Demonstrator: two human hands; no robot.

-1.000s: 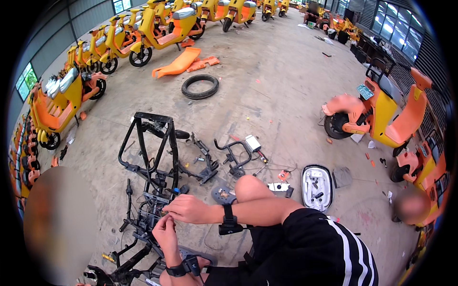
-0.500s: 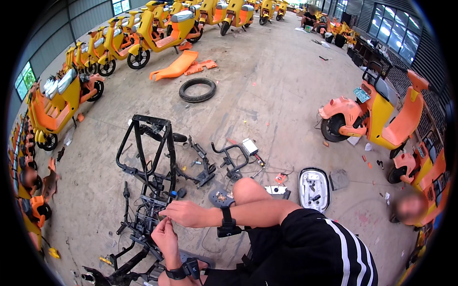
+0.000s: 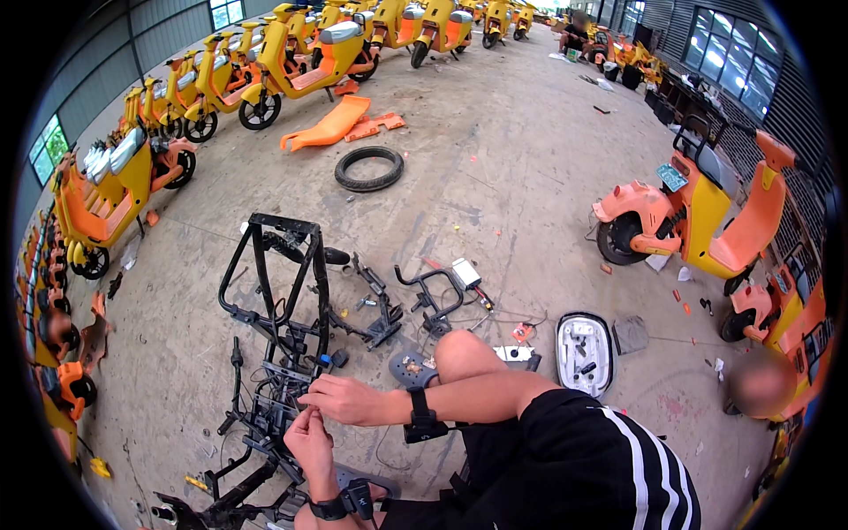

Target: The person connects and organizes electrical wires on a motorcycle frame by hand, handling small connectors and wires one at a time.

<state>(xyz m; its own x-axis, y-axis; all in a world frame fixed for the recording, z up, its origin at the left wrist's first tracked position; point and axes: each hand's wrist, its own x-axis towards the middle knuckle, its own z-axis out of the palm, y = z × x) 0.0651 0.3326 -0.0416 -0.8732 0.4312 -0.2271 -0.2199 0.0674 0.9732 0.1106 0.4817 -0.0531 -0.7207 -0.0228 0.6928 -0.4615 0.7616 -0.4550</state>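
Observation:
Both my hands are close together over the middle of a black bare scooter frame (image 3: 321,281), which lies at the left with wires and brackets in its centre. My right hand (image 3: 343,399) reaches in from the right, its fingers closed in a pinch. Just below it, my left hand (image 3: 309,442) points upward with thumb and fingertips pressed together. Their fingertips almost meet. Whatever they pinch is too small to make out. A small black part with a blue end (image 3: 338,359) lies just beyond my right hand.
Ahead lie a loose black handle-like bracket (image 3: 433,287), a white box with leads (image 3: 465,273) and a tyre (image 3: 369,169). An open seat shell (image 3: 584,353) sits to the right. A yellow-orange scooter (image 3: 707,208) stands beyond, and rows of scooters (image 3: 309,62) line the back left.
The view has shifted very slightly. Both hands hold nearly the same place and pinch; nothing else has visibly moved.

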